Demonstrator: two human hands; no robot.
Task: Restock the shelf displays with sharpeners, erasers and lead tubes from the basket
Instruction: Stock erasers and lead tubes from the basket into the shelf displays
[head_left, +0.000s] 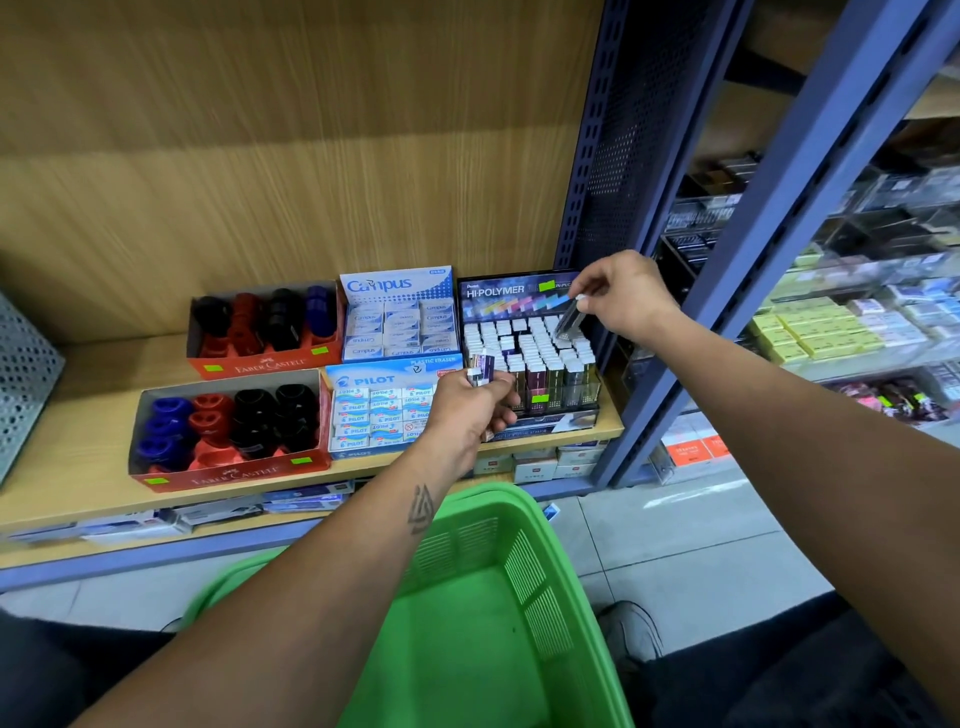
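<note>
Pinching one lead tube (568, 315) in right hand (626, 296) over Hi-Polymer display (524, 343), left hand (470, 410) gripping spare tubes (482, 370)

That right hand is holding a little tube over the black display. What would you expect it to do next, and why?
Probably lower the lead tube into a free slot at the back right of the lead display. The right hand pinches it, tilted, just above the rows of white caps, while the left hand holds a few more tubes ready beside the display.
</note>
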